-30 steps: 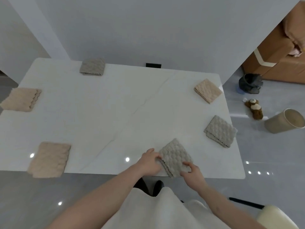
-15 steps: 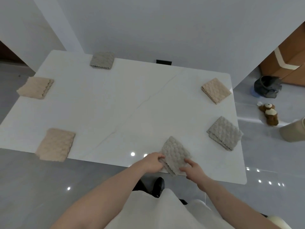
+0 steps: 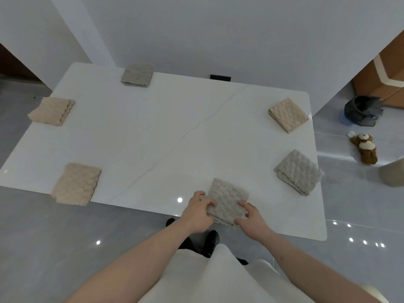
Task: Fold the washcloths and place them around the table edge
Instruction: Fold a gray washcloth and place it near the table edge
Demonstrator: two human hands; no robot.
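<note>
A white marble-look bench [image 3: 153,136] with a faint diagonal vein fills most of the view, standing on a glossy grey floor [image 3: 39,226] against a pale wall [image 3: 218,33].

Six folded washcloths lie around its edge. At about 8 o'clock a beige washcloth [image 3: 76,184] overhangs the near edge. At 10 o'clock a second beige washcloth [image 3: 52,110] overhangs the left edge. At 11 o'clock a grey washcloth [image 3: 137,75] lies at the far edge. At 2 o'clock a third beige washcloth [image 3: 288,115] sits by the right edge, turned at an angle. At 4 o'clock a second grey washcloth [image 3: 298,172] lies at the right edge, also angled.

At 6 o'clock the third grey washcloth [image 3: 227,201] lies folded at the near edge, between both hands. The left hand [image 3: 197,213] has its grip clamped on that cloth's left side, fingers curled over the top. The right hand [image 3: 253,219] holds the cloth's near right corner, thumb and fingers curled round it.

On the floor at 3 o'clock lie a dark bag [image 3: 363,110], a small brown teddy bear [image 3: 365,148] and part of a beige bin [image 3: 392,172]. Black shoes [image 3: 211,240] show beneath the bench edge.
</note>
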